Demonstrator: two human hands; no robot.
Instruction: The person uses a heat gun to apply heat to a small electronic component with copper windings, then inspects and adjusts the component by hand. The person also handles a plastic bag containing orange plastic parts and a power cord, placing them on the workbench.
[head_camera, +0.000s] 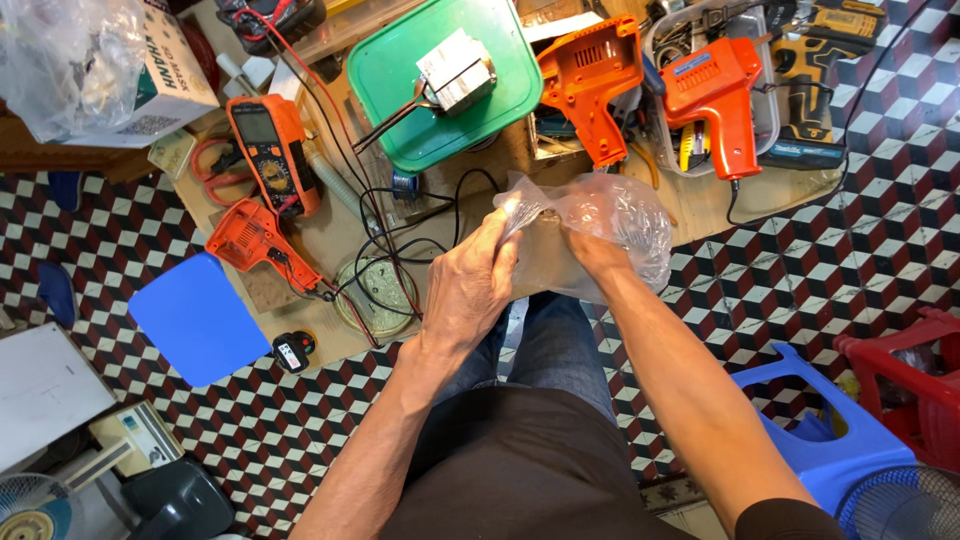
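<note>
At the far left of the low wooden bench (700, 205) lie an orange multimeter (272, 150) and, nearer the floor, an orange soldering gun (262, 243) beside a blue plastic sheet (195, 318); a green tray (400, 70) carrying a small transformer (456, 70) sits further along. In the middle, over the bench's near edge and above the person's knees, hangs a clear plastic bag (610, 225). The left hand (472, 285) comes up from below with the wrist bent back, its grip pressed together on the gathered neck of the bag near the top left corner. The right hand (592, 250) reaches in from the right with the forearm nearly straight, and is partly wrapped by the film — its fingers look closed on the bag's side, though how tightly is hard to tell through the plastic. The bag looks very light, soft and crinkly, likely slippery and easy to tear, so the bunched neck seems the surest place to hold — the loose belly would just slide and collapse. To the right stand two more orange soldering guns (715, 100) and a blue stool (830, 430).
</note>
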